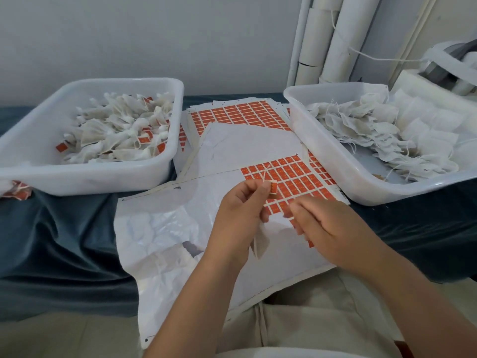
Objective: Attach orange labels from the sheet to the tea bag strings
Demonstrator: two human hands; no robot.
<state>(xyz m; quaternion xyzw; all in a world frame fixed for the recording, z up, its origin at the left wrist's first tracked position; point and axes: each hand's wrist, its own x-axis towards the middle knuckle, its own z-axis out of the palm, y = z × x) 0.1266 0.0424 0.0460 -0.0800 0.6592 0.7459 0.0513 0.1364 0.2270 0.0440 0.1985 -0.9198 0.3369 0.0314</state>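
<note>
Labelling appears to be at the fixing step. Left hand (240, 210) is raised over the middle of the dark teal cloth-covered surface (51, 228) and pinches a small orange paper label (273, 187) between thumb and fingertips. A thin white string (265, 172) stands up beside the label, and a small white fabric tea bag (260, 241) hangs below the palm. Right hand (333, 228) lies just beside the left, over the near right part of the partly stripped white label sheet (232, 151), whose unused labels sit toward its right edge. Its fingertips are smeared by motion, so whether they hold anything cannot be told. Handling judgement: the label is light, thin and adhesive, likely to crease or cling to skin, so it is best held by its edges. The string is fine and limp and wants pinching close to the label. The bag is soft and near weightless and can be left to dangle. Large white plastic tub (90, 177) at the left edge holds labelled bags; matching white tub (322, 151) at the right edge holds bags with bare strings and is cut off by the frame. Further sheets (240, 112) lie toward the far edge. Not established: whether the label is folded shut over the string, what is printed on it, and the bag's upper part, which is hidden behind the left hand.
</note>
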